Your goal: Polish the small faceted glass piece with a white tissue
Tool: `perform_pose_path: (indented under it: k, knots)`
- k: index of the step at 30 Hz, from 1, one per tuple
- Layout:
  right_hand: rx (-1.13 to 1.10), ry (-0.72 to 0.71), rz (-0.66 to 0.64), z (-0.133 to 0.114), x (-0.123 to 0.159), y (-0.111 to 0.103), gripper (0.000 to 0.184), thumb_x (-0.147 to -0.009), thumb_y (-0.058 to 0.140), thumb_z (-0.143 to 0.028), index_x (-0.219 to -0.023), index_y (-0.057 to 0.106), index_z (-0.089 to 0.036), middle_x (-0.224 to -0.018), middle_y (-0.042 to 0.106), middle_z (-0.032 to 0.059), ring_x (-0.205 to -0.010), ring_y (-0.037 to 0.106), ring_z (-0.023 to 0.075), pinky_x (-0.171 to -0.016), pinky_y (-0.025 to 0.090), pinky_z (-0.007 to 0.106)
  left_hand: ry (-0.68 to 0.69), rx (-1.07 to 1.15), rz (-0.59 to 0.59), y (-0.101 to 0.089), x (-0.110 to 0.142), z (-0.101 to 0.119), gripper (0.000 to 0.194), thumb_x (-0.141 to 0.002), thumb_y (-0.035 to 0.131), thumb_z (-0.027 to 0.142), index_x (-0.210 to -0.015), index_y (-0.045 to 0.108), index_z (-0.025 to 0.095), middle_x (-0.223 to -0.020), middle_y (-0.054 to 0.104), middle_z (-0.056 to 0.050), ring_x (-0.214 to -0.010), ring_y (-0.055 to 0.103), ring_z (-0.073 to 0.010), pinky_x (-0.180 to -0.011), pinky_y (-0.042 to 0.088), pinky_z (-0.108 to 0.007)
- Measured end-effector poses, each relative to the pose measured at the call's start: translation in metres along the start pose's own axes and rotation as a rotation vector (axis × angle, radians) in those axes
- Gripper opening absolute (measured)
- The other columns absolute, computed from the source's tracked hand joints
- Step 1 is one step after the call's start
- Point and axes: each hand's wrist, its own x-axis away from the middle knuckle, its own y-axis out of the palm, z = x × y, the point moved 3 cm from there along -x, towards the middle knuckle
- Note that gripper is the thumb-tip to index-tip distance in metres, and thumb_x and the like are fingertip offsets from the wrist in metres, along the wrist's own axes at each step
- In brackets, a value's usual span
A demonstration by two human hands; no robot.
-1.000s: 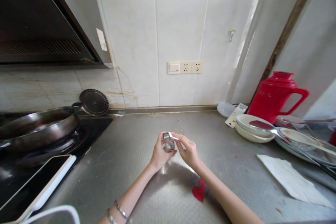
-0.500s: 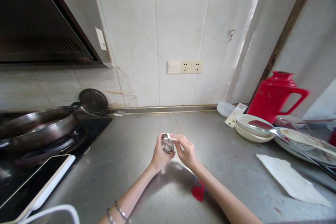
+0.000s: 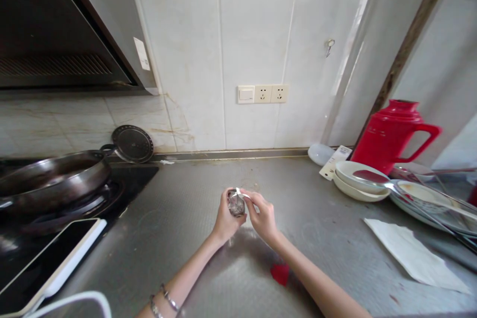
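Note:
My left hand (image 3: 225, 221) is wrapped round a small, round, glass-like container (image 3: 236, 204), held above the steel counter in front of me. Clear and dark grey patches show on its face, and I cannot make out its exact kind. At the container's upper right edge, my right hand (image 3: 263, 213) pinches a small white paper strip (image 3: 239, 193) between thumb and fingertips. The strip touches the rim. On the counter beside my right forearm lies a red scrap (image 3: 280, 274).
A steel pan (image 3: 55, 179) sits on the black stove at left, near a phone (image 3: 48, 258) with a white cable. To the right are a red thermos (image 3: 389, 136), stacked bowls (image 3: 361, 194), plates with utensils, and a white napkin (image 3: 413, 253).
Both hands and the container have shifted very slightly left. The white strip stands a little more upright at the rim. Both hands keep their grip.

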Motion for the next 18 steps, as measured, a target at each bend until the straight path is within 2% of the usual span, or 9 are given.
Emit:
perform_pose_path:
  k: [3,6,8,11,14,16,18]
  knots:
    - [-0.005,-0.008,-0.005,0.003,-0.002,0.000,0.025,-0.090,0.047,-0.025,-0.103,0.068,-0.027,-0.102,0.071,0.0063,-0.097,0.065,0.0227,-0.087,0.051,0.039,0.096,-0.066,0.031,-0.002,-0.001,0.002,0.071,-0.057,0.069,0.008,-0.120,0.039,0.021,-0.114,0.053,-0.007,-0.108,0.053,-0.0239,-0.096,0.040,-0.038]
    - [0.008,0.109,0.001,0.010,-0.004,-0.002,0.024,-0.090,0.047,-0.030,-0.098,0.070,-0.026,-0.092,0.074,0.0056,-0.085,0.068,0.0223,-0.076,0.054,0.035,0.179,-0.151,0.045,-0.004,0.000,0.004,0.071,-0.056,0.066,0.004,-0.120,0.041,0.021,-0.116,0.050,-0.008,-0.113,0.049,-0.0250,-0.101,0.036,-0.040]
    - [0.024,0.125,0.001,0.010,-0.004,-0.004,0.024,-0.091,0.047,-0.031,-0.098,0.070,-0.026,-0.089,0.074,0.0053,-0.083,0.069,0.0220,-0.073,0.055,0.034,0.210,-0.194,0.033,-0.005,-0.001,0.004,0.073,-0.055,0.063,0.001,-0.121,0.040,0.022,-0.115,0.048,-0.008,-0.113,0.049,-0.0247,-0.101,0.036,-0.040]
    - [0.048,-0.063,-0.056,0.000,-0.005,-0.005,0.026,-0.091,0.046,-0.023,-0.107,0.066,-0.028,-0.102,0.071,0.0062,-0.097,0.066,0.0218,-0.086,0.051,0.038,0.220,-0.226,0.017,-0.006,-0.003,0.004,0.074,-0.054,0.060,-0.001,-0.122,0.039,0.023,-0.114,0.046,-0.007,-0.111,0.049,-0.0239,-0.099,0.039,-0.039]
    - [0.071,-0.256,-0.171,-0.010,-0.005,-0.004,0.033,-0.090,0.045,-0.016,-0.116,0.061,-0.027,-0.111,0.068,0.0076,-0.106,0.063,0.0216,-0.094,0.046,0.042,0.213,-0.211,0.012,-0.007,-0.003,0.004,0.072,-0.055,0.061,-0.001,-0.120,0.041,0.022,-0.114,0.047,-0.007,-0.111,0.049,-0.0236,-0.099,0.038,-0.039]
    - [0.105,-0.271,-0.202,-0.010,-0.007,-0.005,0.034,-0.090,0.044,-0.015,-0.118,0.060,-0.027,-0.109,0.069,0.0078,-0.103,0.064,0.0213,-0.094,0.046,0.044,0.218,-0.217,-0.016,-0.005,-0.002,0.004,0.070,-0.056,0.061,0.000,-0.119,0.042,0.021,-0.114,0.047,-0.007,-0.111,0.049,-0.0233,-0.099,0.039,-0.038]
    - [0.138,-0.220,-0.179,-0.006,-0.011,-0.007,0.033,-0.091,0.042,-0.016,-0.116,0.060,-0.028,-0.104,0.071,0.0072,-0.095,0.066,0.0201,-0.094,0.047,0.044,0.218,-0.230,-0.055,-0.003,0.000,0.006,0.071,-0.055,0.060,-0.001,-0.120,0.042,0.021,-0.113,0.047,-0.007,-0.109,0.050,-0.0228,-0.096,0.041,-0.038]
